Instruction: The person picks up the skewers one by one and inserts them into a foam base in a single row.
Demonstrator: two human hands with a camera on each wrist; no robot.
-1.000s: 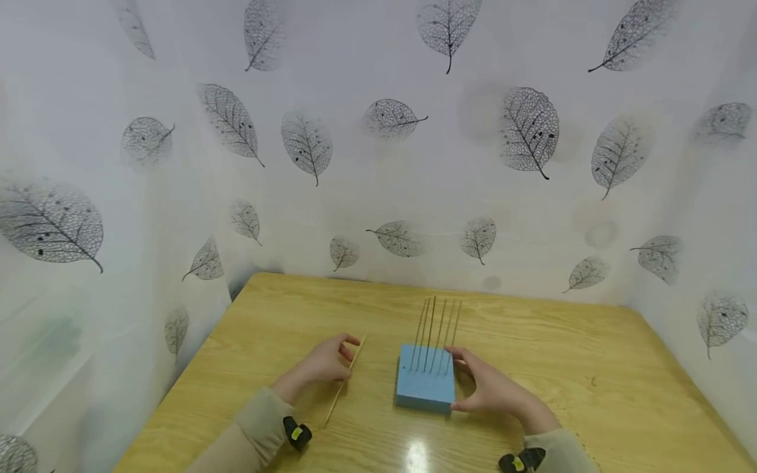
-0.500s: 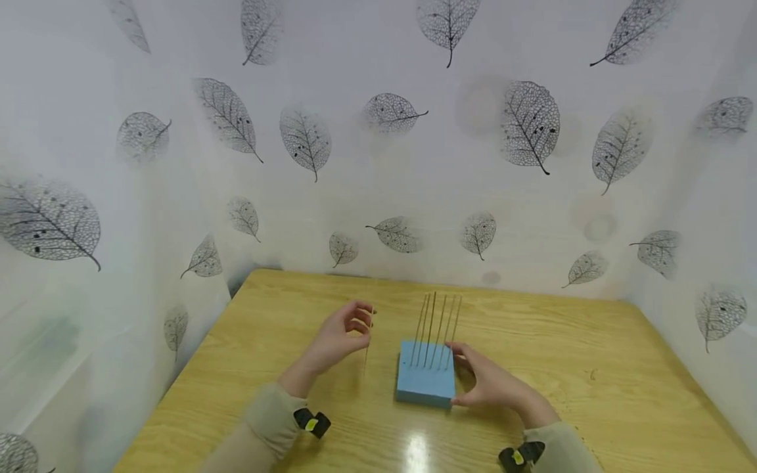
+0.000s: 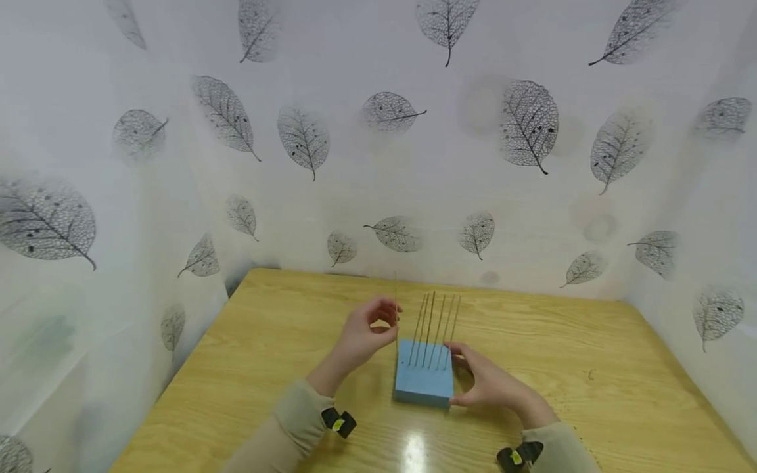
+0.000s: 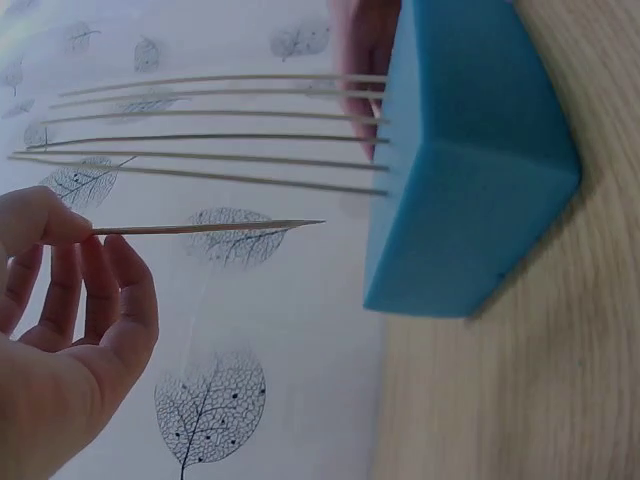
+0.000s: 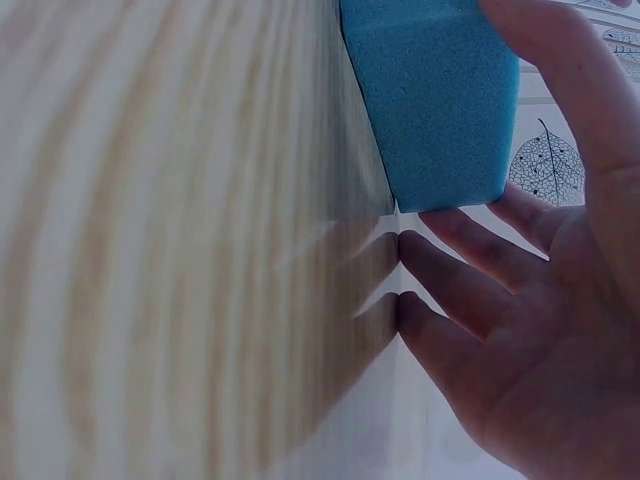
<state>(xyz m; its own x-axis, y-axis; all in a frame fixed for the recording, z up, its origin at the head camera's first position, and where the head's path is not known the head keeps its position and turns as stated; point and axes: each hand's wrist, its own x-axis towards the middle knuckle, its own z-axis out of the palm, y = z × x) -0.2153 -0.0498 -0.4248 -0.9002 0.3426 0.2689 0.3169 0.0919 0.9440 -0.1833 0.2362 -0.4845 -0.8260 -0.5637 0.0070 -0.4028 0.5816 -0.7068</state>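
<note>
left hand [image 3: 365,333]: a thin wooden skewer [image 4: 205,228] is pinched upright at the fingertips, its tip held just above the foam's left edge.
right hand [image 3: 487,384]: fingers straight, laid against the block's right side.
blue foam block [image 3: 424,380]: set mid-table [image 3: 591,368]; six skewers [image 3: 436,328] are stuck upright in it.
</note>
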